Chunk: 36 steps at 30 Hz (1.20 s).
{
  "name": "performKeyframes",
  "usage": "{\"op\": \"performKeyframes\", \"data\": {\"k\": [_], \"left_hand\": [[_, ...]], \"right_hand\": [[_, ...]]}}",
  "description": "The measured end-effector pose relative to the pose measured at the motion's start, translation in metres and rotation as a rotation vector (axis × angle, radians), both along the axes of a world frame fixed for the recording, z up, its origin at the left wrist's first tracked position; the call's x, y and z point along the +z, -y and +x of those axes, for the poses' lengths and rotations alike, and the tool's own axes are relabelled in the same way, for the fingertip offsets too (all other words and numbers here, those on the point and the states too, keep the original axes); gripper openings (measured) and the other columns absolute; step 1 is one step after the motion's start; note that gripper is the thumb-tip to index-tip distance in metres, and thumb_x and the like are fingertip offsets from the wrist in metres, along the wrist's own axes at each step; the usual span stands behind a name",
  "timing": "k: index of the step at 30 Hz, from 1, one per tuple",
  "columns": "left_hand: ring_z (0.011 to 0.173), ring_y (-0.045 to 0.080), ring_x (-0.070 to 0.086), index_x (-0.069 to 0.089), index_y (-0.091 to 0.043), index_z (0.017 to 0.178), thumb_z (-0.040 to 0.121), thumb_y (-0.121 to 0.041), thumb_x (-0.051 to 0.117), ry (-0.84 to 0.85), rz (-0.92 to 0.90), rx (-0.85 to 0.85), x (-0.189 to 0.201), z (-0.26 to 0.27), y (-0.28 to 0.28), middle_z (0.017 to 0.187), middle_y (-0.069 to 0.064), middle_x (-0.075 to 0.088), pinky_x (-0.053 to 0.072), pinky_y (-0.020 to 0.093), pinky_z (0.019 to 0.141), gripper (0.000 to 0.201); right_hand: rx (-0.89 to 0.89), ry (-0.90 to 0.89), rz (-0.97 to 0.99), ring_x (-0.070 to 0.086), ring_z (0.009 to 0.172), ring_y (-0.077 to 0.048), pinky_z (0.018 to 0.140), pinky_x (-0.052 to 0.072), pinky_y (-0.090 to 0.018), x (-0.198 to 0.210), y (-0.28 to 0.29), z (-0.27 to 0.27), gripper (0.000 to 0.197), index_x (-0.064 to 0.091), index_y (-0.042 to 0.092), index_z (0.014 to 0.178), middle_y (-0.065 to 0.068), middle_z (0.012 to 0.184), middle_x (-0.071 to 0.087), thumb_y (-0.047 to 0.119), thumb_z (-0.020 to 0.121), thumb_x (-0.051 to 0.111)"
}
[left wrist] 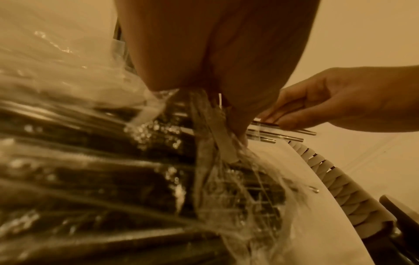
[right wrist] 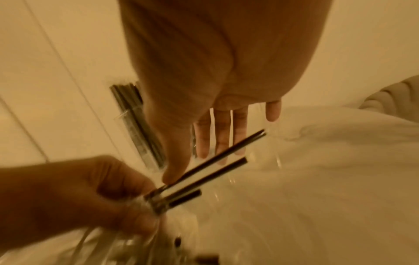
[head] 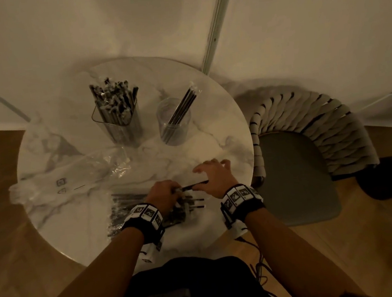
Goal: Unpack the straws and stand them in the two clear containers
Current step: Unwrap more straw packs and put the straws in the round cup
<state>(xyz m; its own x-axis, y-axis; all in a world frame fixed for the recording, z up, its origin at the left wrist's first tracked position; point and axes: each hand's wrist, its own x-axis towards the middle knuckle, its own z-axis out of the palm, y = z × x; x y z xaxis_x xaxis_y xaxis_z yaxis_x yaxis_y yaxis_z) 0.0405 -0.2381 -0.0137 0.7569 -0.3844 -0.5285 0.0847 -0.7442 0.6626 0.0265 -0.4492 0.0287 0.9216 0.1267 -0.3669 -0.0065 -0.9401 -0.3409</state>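
Left hand [head: 162, 193] grips the straw pack [head: 123, 204] at its mouth; right hand [head: 214, 179], fingers spread wide, thumb touching a protruding straw [head: 194, 186] at its 9 o'clock.

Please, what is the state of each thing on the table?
Square container: upright, packed with straws.
Round container: upright, few straws leaning.
Loose bag: flat, looks empty.
Straw pack: open, straws protruding.
Left hand: grips the pack's mouth.
Right hand: fingers spread, thumb on a straw.

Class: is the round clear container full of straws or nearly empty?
Nearly empty: the round clear container holds only a few dark wrapped straws, leaning against its rim.
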Motion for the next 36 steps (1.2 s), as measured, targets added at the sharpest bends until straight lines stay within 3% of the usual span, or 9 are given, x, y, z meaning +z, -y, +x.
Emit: {"op": "performKeyframes", "data": {"k": [5,9,15,20,22,26,29,32,36], "left_hand": [[0.069,0.012,0.068,0.073,-0.026,0.083,0.084,-0.024,0.071,0.009,-0.031,0.037,0.001,0.000,-0.002,0.076,-0.006,0.070,0.060,0.032,0.065,0.002],[0.067,0.013,0.067,0.072,-0.025,0.083,0.085,-0.023,0.069,-0.006,-0.044,0.037,0.003,-0.001,-0.001,0.076,-0.005,0.069,0.056,0.025,0.057,0.003],[0.063,0.007,0.067,0.070,-0.026,0.088,0.085,-0.016,0.067,0.007,-0.050,0.013,0.008,-0.005,0.002,0.077,-0.007,0.069,0.053,0.018,0.051,0.011],[0.062,0.011,0.065,0.072,-0.017,0.099,0.085,-0.010,0.066,0.043,-0.051,0.004,0.008,-0.007,0.002,0.088,-0.001,0.068,0.054,0.019,0.050,0.017],[0.066,0.012,0.064,0.073,-0.016,0.102,0.084,-0.010,0.067,0.068,-0.041,-0.015,0.006,-0.007,0.001,0.094,0.002,0.068,0.054,0.019,0.054,0.020],[0.078,0.016,0.066,0.073,-0.020,0.102,0.080,-0.010,0.070,0.069,-0.027,-0.038,0.006,-0.007,-0.002,0.098,0.000,0.068,0.058,0.027,0.069,0.025],[0.067,0.002,0.063,0.072,-0.024,0.098,0.077,-0.012,0.075,0.044,-0.052,-0.041,0.007,-0.008,-0.001,0.089,-0.008,0.066,0.051,0.012,0.055,0.024],[0.066,0.000,0.061,0.072,-0.023,0.099,0.079,-0.020,0.076,0.044,-0.057,-0.052,0.009,-0.008,-0.001,0.087,-0.010,0.064,0.046,0.008,0.053,0.021],[0.073,0.013,0.065,0.072,-0.021,0.097,0.078,-0.024,0.077,0.062,-0.010,-0.055,0.003,-0.007,-0.001,0.091,-0.003,0.066,0.053,0.022,0.061,0.020]], "right_hand": [[-0.428,0.140,0.313,0.055,0.112,-0.023,0.099,0.041,-0.047,-0.008,0.028,0.000,0.034,0.063,0.027,0.119,0.002,0.117,0.065,0.049,0.095,0.055],[-0.637,-0.119,0.573,0.067,0.095,-0.021,0.086,0.053,-0.039,-0.018,0.030,-0.011,0.036,0.064,0.018,0.116,-0.004,0.113,0.069,0.046,0.099,0.051],[-0.569,-0.259,0.642,0.071,0.072,-0.021,0.066,0.058,-0.031,-0.034,0.009,-0.025,0.024,0.073,0.006,0.102,-0.009,0.091,0.075,0.022,0.100,0.054],[-0.420,-0.298,0.519,0.070,0.082,-0.026,0.069,0.059,-0.037,-0.042,-0.001,-0.032,0.029,0.071,0.010,0.101,-0.008,0.094,0.073,0.034,0.100,0.055],[-0.481,-0.321,0.591,0.072,0.077,-0.025,0.066,0.061,-0.038,-0.046,-0.005,-0.036,0.023,0.071,0.011,0.101,-0.006,0.088,0.072,0.031,0.097,0.061],[-0.524,-0.286,0.648,0.073,0.075,-0.024,0.078,0.062,-0.041,-0.049,-0.006,-0.040,0.015,0.077,0.008,0.101,-0.008,0.080,0.074,0.016,0.089,0.071],[-0.517,-0.258,0.631,0.073,0.072,-0.019,0.080,0.060,-0.033,-0.047,-0.001,-0.038,0.014,0.079,0.010,0.097,-0.008,0.076,0.075,0.013,0.084,0.075],[-0.551,-0.223,0.666,0.074,0.074,-0.019,0.081,0.060,-0.032,-0.043,0.004,-0.035,0.016,0.079,0.007,0.098,-0.013,0.080,0.076,0.009,0.082,0.077],[-0.599,-0.241,0.685,0.073,0.072,-0.024,0.082,0.061,-0.042,-0.043,0.002,-0.034,0.017,0.076,0.001,0.102,-0.015,0.083,0.075,0.005,0.086,0.073]]}}
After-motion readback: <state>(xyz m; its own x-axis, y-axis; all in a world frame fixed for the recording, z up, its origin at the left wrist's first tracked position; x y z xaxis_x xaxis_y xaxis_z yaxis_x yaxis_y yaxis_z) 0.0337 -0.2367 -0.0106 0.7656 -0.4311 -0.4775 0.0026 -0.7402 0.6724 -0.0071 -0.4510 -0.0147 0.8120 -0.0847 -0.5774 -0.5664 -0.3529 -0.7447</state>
